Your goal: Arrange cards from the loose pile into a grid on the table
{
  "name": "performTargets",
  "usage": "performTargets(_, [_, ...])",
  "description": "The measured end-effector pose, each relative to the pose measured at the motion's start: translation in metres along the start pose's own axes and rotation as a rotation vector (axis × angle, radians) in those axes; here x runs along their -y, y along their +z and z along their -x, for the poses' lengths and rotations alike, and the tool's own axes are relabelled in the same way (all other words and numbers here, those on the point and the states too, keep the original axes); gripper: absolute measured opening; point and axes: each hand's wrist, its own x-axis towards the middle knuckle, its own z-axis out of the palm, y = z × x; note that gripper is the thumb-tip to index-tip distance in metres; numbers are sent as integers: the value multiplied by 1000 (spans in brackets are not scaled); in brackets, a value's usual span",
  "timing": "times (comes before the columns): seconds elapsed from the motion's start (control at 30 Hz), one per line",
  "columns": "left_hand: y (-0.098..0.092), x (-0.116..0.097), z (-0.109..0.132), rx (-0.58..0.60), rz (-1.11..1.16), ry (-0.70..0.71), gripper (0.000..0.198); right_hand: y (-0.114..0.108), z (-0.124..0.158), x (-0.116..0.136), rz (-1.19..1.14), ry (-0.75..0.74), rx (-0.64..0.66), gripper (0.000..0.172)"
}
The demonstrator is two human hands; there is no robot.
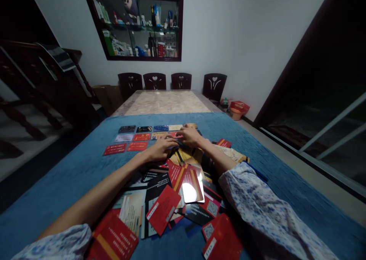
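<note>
A small red card [176, 134] lies between my two hands, at the right end of the middle row of laid-out cards. My right hand [189, 135] has its fingers bent down onto the card's right side. From the left, my left hand [162, 147] reaches in with curled fingers, its fingertips at the card's near edge. Part of the card is hidden by the fingers. Beside my left hand is a yellow card with a figure [159, 135]. Under my wrists spreads a loose heap of cards, with a red striped card [185, 180] and yellow cards [183, 156] among them.
Rows of cards, including a black card [127, 129] and a red card [114, 149], lie on the blue cloth [71, 172]. A blue pen-like object [257, 172] rests by my right sleeve. Dark chairs [154, 81] stand beyond the table's bare far end [171, 101].
</note>
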Motion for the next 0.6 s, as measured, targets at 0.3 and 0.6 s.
performTargets(0.3, [10,-13,2,186,39,21,77,15,31,-7,-50,35,-68,32])
performTargets(0.6, [7,-5,11,167,-151,-55,72,13,40,-2,-119,-7,-78,27])
